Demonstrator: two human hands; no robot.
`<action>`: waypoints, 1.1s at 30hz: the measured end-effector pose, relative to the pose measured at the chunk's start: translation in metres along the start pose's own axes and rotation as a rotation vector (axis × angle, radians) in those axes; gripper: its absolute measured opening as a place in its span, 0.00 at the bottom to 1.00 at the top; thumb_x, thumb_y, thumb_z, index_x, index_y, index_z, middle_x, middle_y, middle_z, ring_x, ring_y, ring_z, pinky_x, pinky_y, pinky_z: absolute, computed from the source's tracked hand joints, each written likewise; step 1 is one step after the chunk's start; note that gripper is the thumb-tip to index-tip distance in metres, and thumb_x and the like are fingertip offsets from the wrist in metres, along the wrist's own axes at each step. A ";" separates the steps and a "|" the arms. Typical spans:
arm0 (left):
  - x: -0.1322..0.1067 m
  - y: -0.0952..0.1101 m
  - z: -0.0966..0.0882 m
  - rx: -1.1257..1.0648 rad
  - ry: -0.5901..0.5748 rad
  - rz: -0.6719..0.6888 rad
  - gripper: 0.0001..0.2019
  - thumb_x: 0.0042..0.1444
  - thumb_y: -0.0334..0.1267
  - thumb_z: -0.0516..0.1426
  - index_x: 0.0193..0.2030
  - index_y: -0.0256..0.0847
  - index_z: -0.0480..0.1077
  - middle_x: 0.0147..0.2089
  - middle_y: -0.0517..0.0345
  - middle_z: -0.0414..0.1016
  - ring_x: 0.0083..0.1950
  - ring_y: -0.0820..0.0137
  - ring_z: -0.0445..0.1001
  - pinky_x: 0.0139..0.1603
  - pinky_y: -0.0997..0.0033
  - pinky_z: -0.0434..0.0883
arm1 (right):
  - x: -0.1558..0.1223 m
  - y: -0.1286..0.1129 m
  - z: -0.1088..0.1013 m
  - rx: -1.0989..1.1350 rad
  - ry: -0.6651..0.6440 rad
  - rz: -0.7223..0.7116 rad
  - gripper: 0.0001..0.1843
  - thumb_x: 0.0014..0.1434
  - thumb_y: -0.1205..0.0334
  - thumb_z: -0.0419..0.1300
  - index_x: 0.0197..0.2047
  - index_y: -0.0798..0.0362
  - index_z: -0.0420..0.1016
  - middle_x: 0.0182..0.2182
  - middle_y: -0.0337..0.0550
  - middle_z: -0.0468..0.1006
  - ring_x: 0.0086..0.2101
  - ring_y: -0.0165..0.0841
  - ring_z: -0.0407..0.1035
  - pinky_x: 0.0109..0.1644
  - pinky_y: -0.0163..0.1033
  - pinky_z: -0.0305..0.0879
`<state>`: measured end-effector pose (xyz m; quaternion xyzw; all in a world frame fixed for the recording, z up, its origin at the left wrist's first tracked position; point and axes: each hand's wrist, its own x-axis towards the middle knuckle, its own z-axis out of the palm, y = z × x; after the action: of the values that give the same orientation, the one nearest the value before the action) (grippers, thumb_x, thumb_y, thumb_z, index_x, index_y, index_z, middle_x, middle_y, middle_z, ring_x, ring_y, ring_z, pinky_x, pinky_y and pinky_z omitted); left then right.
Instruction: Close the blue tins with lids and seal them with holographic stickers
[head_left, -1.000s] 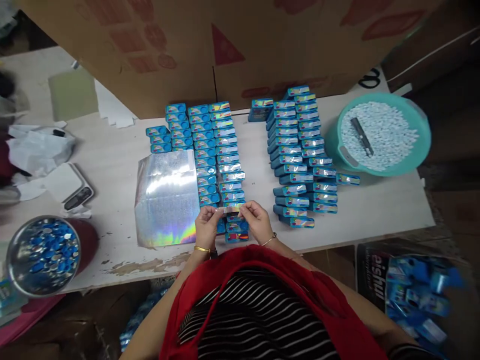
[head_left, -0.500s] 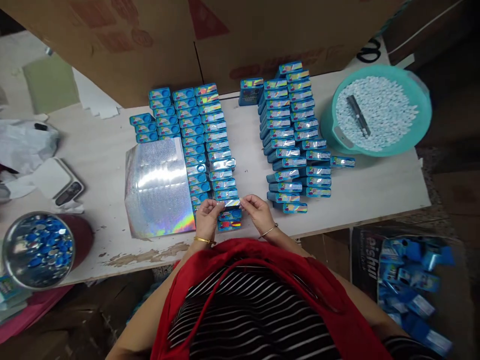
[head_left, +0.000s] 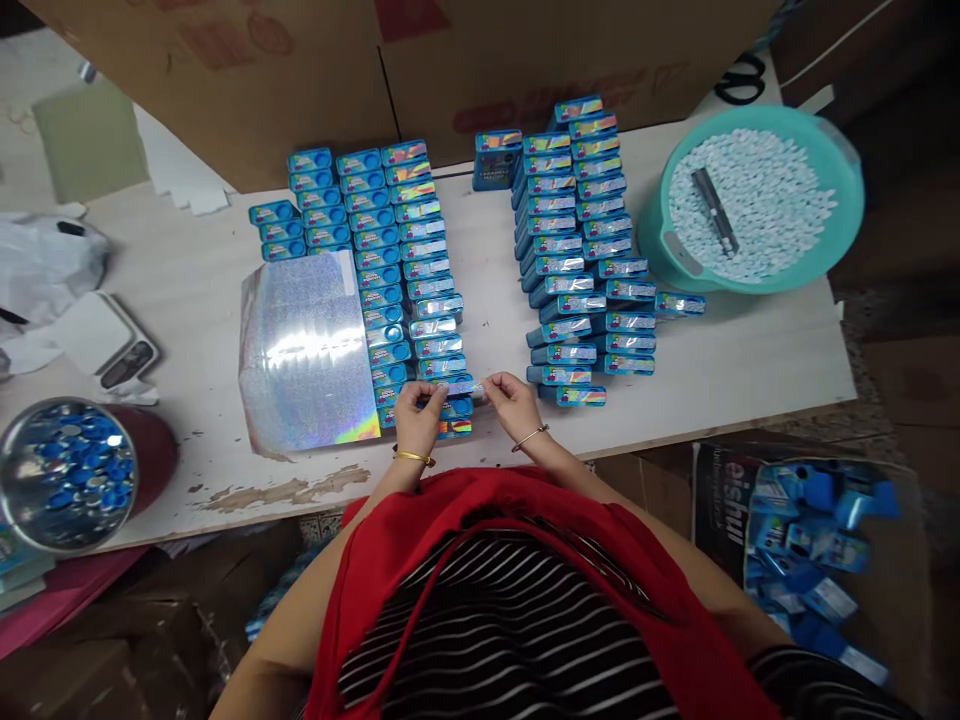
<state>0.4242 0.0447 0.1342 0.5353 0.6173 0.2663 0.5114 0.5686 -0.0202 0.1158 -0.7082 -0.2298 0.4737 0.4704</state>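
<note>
A narrow shiny sticker strip (head_left: 463, 388) is stretched between my two hands. My left hand (head_left: 420, 415) pinches its left end, and my right hand (head_left: 512, 402) pinches the right end. Just beneath lie the near boxes of a column of small blue boxes (head_left: 436, 346), many topped with shiny strips. Left of that column, other blue boxes (head_left: 377, 257) show round recesses on their tops. A silver holographic sticker sheet (head_left: 307, 350) lies left of my left hand, covering some boxes. Whether the strip touches the box below I cannot tell.
More blue boxes with shiny tops (head_left: 568, 285) stand in columns to the right. A teal tub (head_left: 660, 235) of small white pieces holds a dark tool (head_left: 714, 212). At left are a metal bowl (head_left: 150, 465) of blue caps and a scale (head_left: 112, 340). A large carton (head_left: 300, 90) stands behind.
The whole view has shifted slightly, so the table's contents sit a little higher in it. Both hands keep the strip pinched over the near boxes, and it now looks silvery and flatter.
</note>
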 end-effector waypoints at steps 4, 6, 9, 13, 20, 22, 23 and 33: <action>0.001 0.001 0.003 0.258 0.073 0.085 0.07 0.50 0.38 0.61 0.25 0.40 0.70 0.37 0.56 0.68 0.43 0.66 0.68 0.49 0.62 0.66 | 0.004 0.003 -0.001 -0.088 0.029 -0.035 0.19 0.53 0.42 0.56 0.28 0.50 0.66 0.22 0.38 0.67 0.25 0.32 0.60 0.31 0.37 0.60; 0.001 0.003 0.005 0.370 0.086 0.096 0.07 0.51 0.38 0.61 0.26 0.40 0.70 0.39 0.55 0.68 0.46 0.63 0.68 0.51 0.58 0.64 | 0.005 0.004 -0.002 -0.120 0.035 -0.061 0.17 0.54 0.44 0.55 0.28 0.50 0.66 0.23 0.39 0.68 0.25 0.32 0.60 0.31 0.37 0.60; 0.000 0.007 0.006 0.507 0.077 0.097 0.06 0.52 0.39 0.61 0.27 0.41 0.71 0.40 0.53 0.69 0.48 0.59 0.67 0.51 0.54 0.62 | 0.007 0.006 -0.002 -0.182 0.038 -0.102 0.15 0.56 0.46 0.54 0.29 0.50 0.66 0.24 0.40 0.70 0.27 0.33 0.63 0.33 0.38 0.60; 0.000 0.010 0.009 0.648 0.054 0.096 0.06 0.54 0.39 0.60 0.28 0.41 0.71 0.43 0.52 0.69 0.50 0.57 0.67 0.51 0.53 0.60 | 0.011 0.017 0.000 -0.233 0.041 -0.145 0.14 0.57 0.49 0.53 0.30 0.50 0.67 0.25 0.39 0.71 0.28 0.33 0.63 0.34 0.37 0.59; 0.005 0.015 0.006 0.814 0.079 0.084 0.16 0.49 0.42 0.62 0.42 0.41 0.65 0.47 0.50 0.67 0.53 0.55 0.65 0.51 0.55 0.60 | 0.009 0.035 0.006 -0.164 0.097 -0.111 0.17 0.57 0.50 0.56 0.43 0.54 0.71 0.26 0.38 0.69 0.27 0.31 0.64 0.33 0.37 0.63; 0.007 0.016 0.005 0.815 0.099 0.045 0.22 0.47 0.44 0.64 0.46 0.40 0.63 0.49 0.49 0.66 0.54 0.54 0.65 0.51 0.55 0.60 | 0.001 0.037 0.006 -0.191 0.080 -0.173 0.21 0.60 0.51 0.53 0.51 0.55 0.71 0.31 0.42 0.70 0.30 0.33 0.65 0.37 0.39 0.65; 0.007 0.017 0.005 0.816 0.099 0.032 0.23 0.47 0.45 0.64 0.47 0.40 0.62 0.50 0.49 0.66 0.54 0.54 0.64 0.51 0.55 0.60 | -0.004 0.038 0.007 -0.209 0.041 -0.224 0.21 0.62 0.53 0.51 0.54 0.54 0.71 0.34 0.44 0.71 0.33 0.34 0.66 0.40 0.40 0.66; 0.029 0.004 -0.028 0.577 0.016 0.246 0.10 0.56 0.42 0.58 0.41 0.41 0.65 0.41 0.53 0.69 0.43 0.64 0.70 0.44 0.62 0.66 | 0.020 0.009 0.009 -0.667 0.013 -0.496 0.27 0.68 0.54 0.45 0.65 0.55 0.62 0.46 0.56 0.72 0.46 0.45 0.66 0.50 0.51 0.65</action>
<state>0.4031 0.0790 0.1365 0.7269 0.6019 0.1440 0.2976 0.5682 -0.0046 0.0973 -0.7477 -0.5314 0.2414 0.3166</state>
